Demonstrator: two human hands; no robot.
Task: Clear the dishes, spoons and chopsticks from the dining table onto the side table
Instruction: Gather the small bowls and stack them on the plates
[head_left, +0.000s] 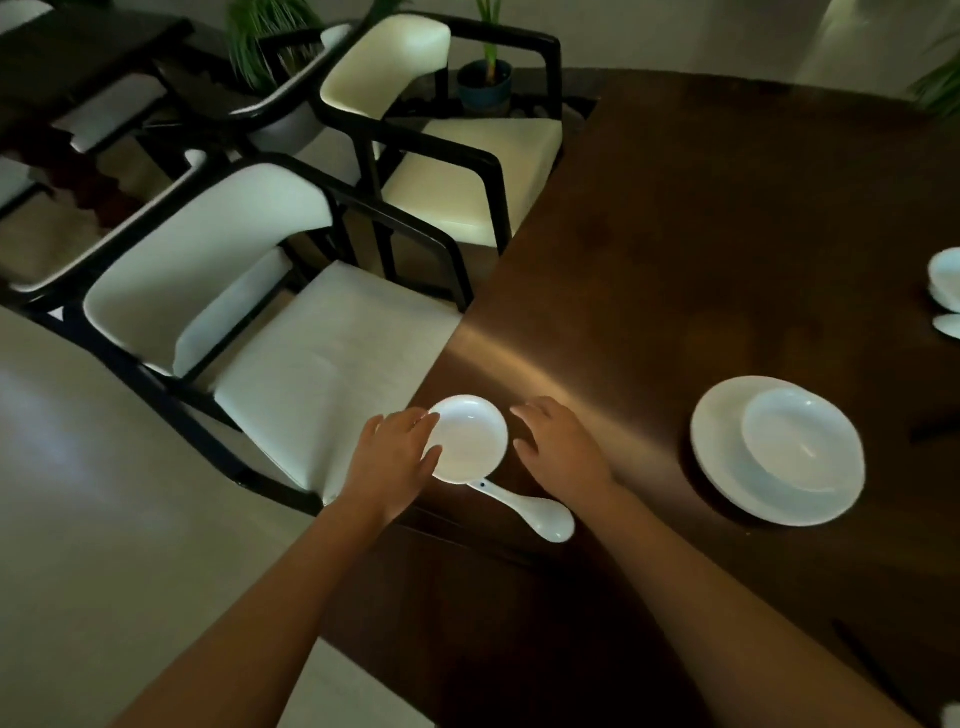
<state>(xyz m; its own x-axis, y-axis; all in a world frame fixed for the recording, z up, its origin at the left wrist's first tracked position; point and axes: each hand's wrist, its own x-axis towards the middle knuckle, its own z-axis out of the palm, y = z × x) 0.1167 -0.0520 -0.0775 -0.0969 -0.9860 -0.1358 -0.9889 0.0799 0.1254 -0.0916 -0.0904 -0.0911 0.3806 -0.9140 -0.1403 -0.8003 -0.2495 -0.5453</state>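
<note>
A small white dish (470, 439) sits at the near left edge of the dark wooden dining table (701, 234). My left hand (397, 460) curls around its left rim, fingers touching it. Just right of the dish, my right hand (561, 449) hovers with fingers spread, holding nothing. A white ceramic spoon (535, 512) lies on the table right below the dish, its bowl pointing right. Further right, a white bowl (800, 441) rests on a white plate (727, 467). More white dishes (948, 291) show at the right edge. Dark chopsticks (872, 670) lie near the bottom right.
Two cream-cushioned chairs with black frames, the nearer chair (311, 338) and the farther chair (462, 156), stand pushed against the table's left side. Potted plants (485, 78) and another dark table (78, 52) stand at the back left. Pale floor (104, 519) lies to the left.
</note>
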